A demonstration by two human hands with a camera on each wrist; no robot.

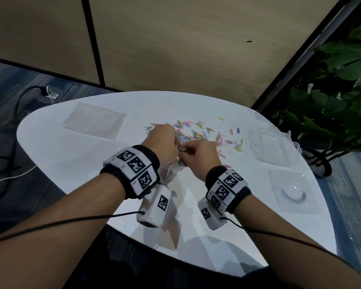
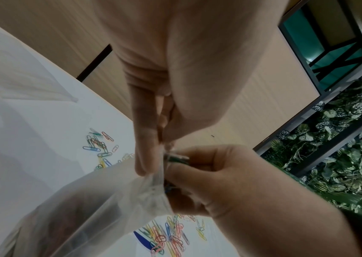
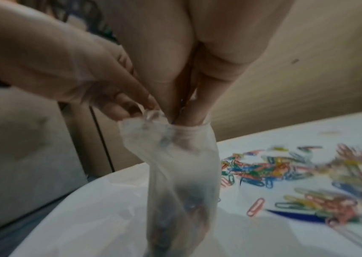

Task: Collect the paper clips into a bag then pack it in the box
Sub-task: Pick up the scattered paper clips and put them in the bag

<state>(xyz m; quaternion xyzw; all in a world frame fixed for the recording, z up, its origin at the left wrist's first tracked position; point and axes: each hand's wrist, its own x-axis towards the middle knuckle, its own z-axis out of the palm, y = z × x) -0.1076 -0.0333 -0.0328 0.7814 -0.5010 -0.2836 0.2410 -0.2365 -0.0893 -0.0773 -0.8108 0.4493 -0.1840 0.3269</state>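
A clear plastic bag [image 1: 170, 173] hangs above the white table [image 1: 71, 155], with some clips showing dimly through it. My left hand [image 1: 165, 140] pinches the bag's rim [image 2: 151, 175] between thumb and fingers. My right hand [image 1: 196, 153] is at the bag's mouth, its fingertips [image 3: 190, 118] pushed into the opening and pinching a few paper clips [image 2: 176, 158]. Many coloured paper clips [image 1: 198, 134] lie scattered on the table just behind both hands. The same loose pile [image 3: 285, 172] shows to the right of the bag in the right wrist view.
A flat stack of clear bags [image 1: 94, 120] lies at the table's far left. A clear plastic box [image 1: 269, 149] and a clear lid [image 1: 290, 190] sit at the right. A potted plant [image 1: 331, 101] stands beyond the right edge. Cables run over the floor at the left.
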